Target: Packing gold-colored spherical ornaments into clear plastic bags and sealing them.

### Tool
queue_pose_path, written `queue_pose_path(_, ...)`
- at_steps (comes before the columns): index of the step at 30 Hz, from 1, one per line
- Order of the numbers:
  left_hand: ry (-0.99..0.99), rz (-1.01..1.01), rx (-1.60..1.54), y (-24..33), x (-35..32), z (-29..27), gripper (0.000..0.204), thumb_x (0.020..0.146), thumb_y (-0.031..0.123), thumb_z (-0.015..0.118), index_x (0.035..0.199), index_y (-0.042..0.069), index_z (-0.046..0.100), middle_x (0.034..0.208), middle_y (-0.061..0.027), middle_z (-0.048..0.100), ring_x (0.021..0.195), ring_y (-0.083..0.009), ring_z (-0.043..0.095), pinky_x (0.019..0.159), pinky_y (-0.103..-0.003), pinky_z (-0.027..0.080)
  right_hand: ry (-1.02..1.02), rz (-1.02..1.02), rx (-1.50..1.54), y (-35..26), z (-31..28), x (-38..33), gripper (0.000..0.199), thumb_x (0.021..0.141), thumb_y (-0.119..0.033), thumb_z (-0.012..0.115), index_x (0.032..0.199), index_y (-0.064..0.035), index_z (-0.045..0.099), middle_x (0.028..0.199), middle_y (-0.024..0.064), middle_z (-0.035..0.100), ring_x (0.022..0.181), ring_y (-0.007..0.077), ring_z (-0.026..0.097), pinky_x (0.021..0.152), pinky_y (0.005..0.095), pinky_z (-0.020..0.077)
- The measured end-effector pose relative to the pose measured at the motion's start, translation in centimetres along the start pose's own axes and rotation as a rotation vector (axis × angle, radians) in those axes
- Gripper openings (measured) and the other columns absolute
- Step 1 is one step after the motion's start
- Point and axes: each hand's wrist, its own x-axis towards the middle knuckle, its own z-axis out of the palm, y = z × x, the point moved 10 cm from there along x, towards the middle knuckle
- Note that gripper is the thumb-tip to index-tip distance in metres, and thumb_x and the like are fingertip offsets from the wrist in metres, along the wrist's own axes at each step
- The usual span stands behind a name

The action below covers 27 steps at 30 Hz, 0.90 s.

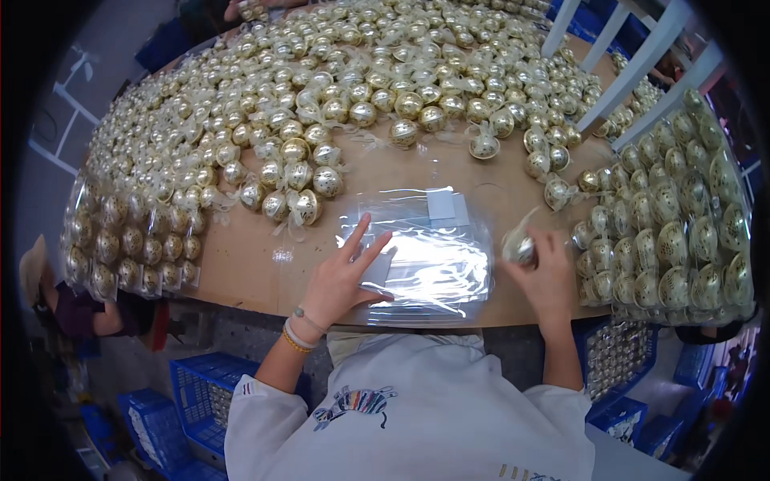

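Observation:
My left hand (337,276) rests with fingers apart on a shiny stack of clear plastic packaging (437,276) at the table's near edge. A small white card (441,205) shows at the far side of that stack. To the right of the plastic, my right hand (547,268) is closed round a gold bauble (520,245) with a pale ribbon on top. Its grip is partly hidden by the back of the hand. Nearest beyond my hands are loose gold baubles (305,207) with sheer ribbons, lying on the brown tabletop (417,172).
A heap of baubles (337,72) covers the far table. Clear packs of baubles stand stacked at the left (132,240) and right (674,232). White slats (634,72) rise at the back right. Blue crates (204,393) sit on the floor. Other people work nearby.

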Motion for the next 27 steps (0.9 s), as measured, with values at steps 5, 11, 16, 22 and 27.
queue_pose_path(5, 0.049, -0.037, -0.003, 0.3, 0.3, -0.9, 0.102, 0.053, 0.039, 0.086, 0.143, 0.027, 0.040, 0.151, -0.0114, 0.031, 0.097, -0.0280, 0.063, 0.074, -0.037, 0.055, -0.758, 0.256, 0.883, -0.7, 9.2, -3.8, 0.061, 0.068, -0.011, 0.082, 0.123, -0.0057, 0.057, 0.106, 0.0066, 0.061, 0.090, 0.0160, 0.061, 0.075, 0.0312, 0.0519)
queue_pose_path(11, -0.025, 0.039, 0.052, 2.4, -0.2, 0.4, 0.098, 0.057, 0.040, 0.084, 0.143, 0.021, 0.040, 0.153, -0.0111, 0.028, 0.094, -0.0301, 0.062, 0.078, -0.039, 0.053, -0.809, -0.180, 0.527, -8.5, 12.1, -0.9, 0.062, 0.075, -0.037, 0.078, 0.124, -0.0081, 0.056, 0.118, 0.0107, 0.058, 0.102, 0.0260, 0.060, 0.085, 0.0367, 0.0473)
queue_pose_path(16, 0.074, -0.091, 0.047, 2.6, -1.0, 1.0, 0.102, 0.061, 0.039, 0.082, 0.146, 0.010, 0.033, 0.151, -0.0128, 0.033, 0.089, -0.0299, 0.062, 0.076, -0.036, 0.053, -0.760, -0.135, 0.516, -10.7, 14.8, 1.4, 0.063, 0.078, -0.041, 0.075, 0.125, -0.0069, 0.053, 0.099, 0.0156, 0.066, 0.090, 0.0257, 0.066, 0.079, 0.0330, 0.0496)
queue_pose_path(22, 0.101, 0.010, 0.160, 3.0, -0.8, 1.1, 0.093, 0.064, 0.045, 0.078, 0.144, 0.019, 0.039, 0.152, -0.0088, 0.033, 0.067, -0.0236, 0.059, 0.061, -0.031, 0.052, -1.010, 0.063, 1.196, -9.4, 16.9, 0.1, 0.042, 0.087, -0.028, 0.069, 0.119, -0.0011, 0.061, 0.111, 0.0082, 0.063, 0.097, 0.0145, 0.061, 0.083, 0.0283, 0.0492)
queue_pose_path(27, 0.072, 0.020, 0.216, 3.7, -0.3, 0.5, 0.087, 0.064, 0.049, 0.077, 0.141, 0.025, 0.045, 0.150, -0.0061, 0.036, 0.063, -0.0212, 0.057, 0.057, -0.030, 0.051, -0.511, 0.016, 0.371, 4.5, 6.8, 9.6, 0.016, 0.086, -0.015, 0.063, 0.088, -0.0015, 0.071, 0.073, 0.0076, 0.069, 0.067, 0.0158, 0.065, 0.061, 0.0290, 0.0487)
